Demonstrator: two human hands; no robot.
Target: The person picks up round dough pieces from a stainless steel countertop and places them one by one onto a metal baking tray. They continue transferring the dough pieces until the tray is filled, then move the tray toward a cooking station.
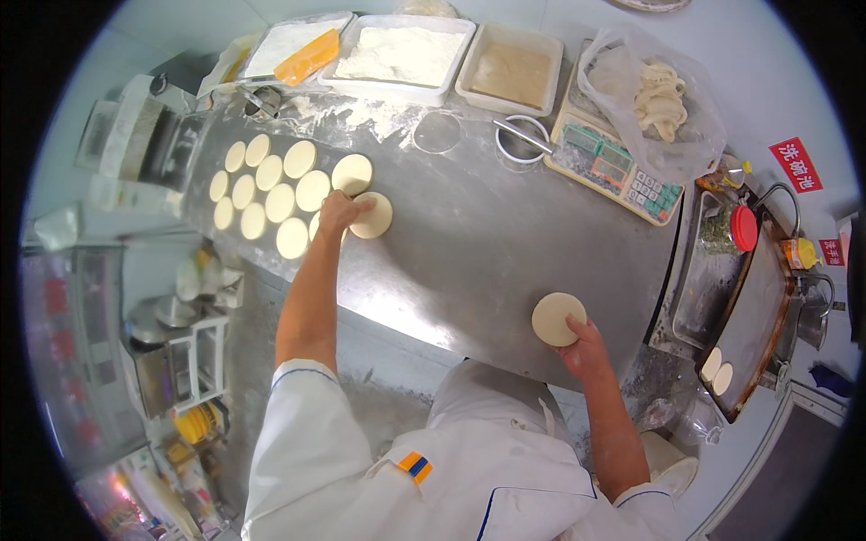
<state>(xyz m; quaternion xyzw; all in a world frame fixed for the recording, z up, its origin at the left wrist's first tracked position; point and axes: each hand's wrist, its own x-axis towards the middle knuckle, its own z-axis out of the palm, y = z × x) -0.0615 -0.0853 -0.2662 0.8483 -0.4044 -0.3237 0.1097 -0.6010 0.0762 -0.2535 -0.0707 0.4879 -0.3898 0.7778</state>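
Held in right hand (585, 346), between thumb and fingers: one dough disc (553, 317), at near edge of bench (469, 243); on dark tray (753, 307) at right: two pale discs (723, 379); touched by left hand (342, 214), cannot tell whether gripped: rightmost disc (377, 216) of fourteen visible at bench left; beyond: one scale (622, 167); along far edge: two tubs (388, 89), one orange scraper (307, 57).

bright, pale indoor light | hard white glare along near edge of steel surface (410, 311), soft shadow mid-span | dough discs (312, 191) fairly crisp | lower-left background hazy, pinkish bloom | fisheye bends straight edges, black vignette at corners
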